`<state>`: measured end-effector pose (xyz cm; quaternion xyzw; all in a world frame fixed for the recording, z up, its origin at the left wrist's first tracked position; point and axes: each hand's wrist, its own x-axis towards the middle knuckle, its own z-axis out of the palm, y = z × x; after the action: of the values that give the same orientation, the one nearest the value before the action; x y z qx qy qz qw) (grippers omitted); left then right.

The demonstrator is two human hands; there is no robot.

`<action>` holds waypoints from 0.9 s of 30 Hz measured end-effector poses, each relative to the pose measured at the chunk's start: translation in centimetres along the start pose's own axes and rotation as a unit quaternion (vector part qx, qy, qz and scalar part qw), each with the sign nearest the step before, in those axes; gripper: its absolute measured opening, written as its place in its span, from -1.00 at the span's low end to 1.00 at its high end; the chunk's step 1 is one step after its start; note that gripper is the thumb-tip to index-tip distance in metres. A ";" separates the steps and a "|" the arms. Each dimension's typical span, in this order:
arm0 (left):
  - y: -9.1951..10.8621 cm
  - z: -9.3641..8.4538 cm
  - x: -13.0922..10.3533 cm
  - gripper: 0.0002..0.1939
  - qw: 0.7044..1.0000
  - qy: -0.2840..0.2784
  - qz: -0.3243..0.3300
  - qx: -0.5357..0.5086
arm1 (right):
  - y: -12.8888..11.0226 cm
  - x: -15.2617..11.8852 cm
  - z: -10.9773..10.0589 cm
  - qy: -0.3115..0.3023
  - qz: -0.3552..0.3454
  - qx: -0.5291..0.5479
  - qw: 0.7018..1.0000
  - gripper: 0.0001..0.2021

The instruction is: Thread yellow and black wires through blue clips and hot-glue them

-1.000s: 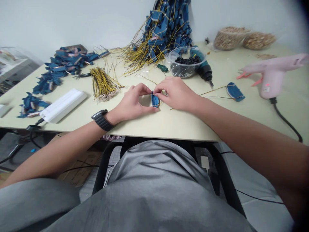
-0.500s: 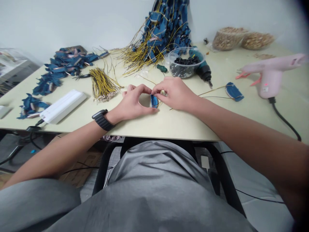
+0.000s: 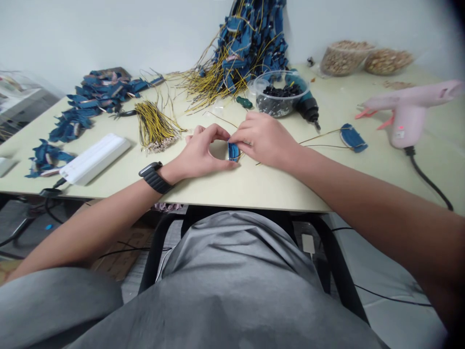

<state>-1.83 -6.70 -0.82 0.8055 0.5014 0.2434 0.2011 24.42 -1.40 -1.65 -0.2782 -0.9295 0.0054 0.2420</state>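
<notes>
A small blue piece (image 3: 233, 152) with thin wires is held low over the pale table, between both hands. My left hand (image 3: 203, 150) grips it between thumb and forefinger, at its lower and upper ends. The fingertips of my right hand (image 3: 259, 138) are pinched at its upper end. To the right lies another blue piece (image 3: 353, 137), its two thin wires running left toward my right wrist. A bundle of yellow and black wires (image 3: 154, 125) rests to the left of my left hand.
A clear tub of small dark parts (image 3: 278, 99) stands behind my right hand, beside a teal and black driver (image 3: 308, 110). A pink glue gun (image 3: 410, 111) is at right. A white power strip (image 3: 95, 159) and blue pieces (image 3: 105, 92) lie left. Blue pieces are heaped behind (image 3: 250, 43).
The blue piece has turned slightly, so more of its blue face shows. The fingers of my right hand have closed in more around its upper end.
</notes>
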 end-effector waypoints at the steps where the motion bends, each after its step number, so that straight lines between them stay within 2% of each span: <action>1: -0.1 0.1 0.0 -0.25 1.000 0.006 0.004 -0.002 | 0.0 0.0 0.0 -0.003 0.005 0.003 1.000 -0.68; 6: -0.5 0.4 -0.1 -0.23 1.000 0.024 0.011 -0.003 | -0.2 0.0 0.0 -0.006 0.016 0.013 1.000 -0.68; 15: -0.2 -0.8 0.2 -0.18 0.999 -0.023 0.020 0.027 | -0.3 0.1 0.6 0.017 0.003 0.016 1.000 -0.63; 27: -1.3 -0.7 0.4 -0.18 0.999 -0.032 0.036 -0.003 | -0.4 0.0 0.9 0.043 0.027 0.070 0.996 -0.63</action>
<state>-2.95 -5.72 -0.94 0.8297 0.4646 0.2264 0.2107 23.84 -1.63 -2.38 -0.2854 -0.9078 0.0653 0.3003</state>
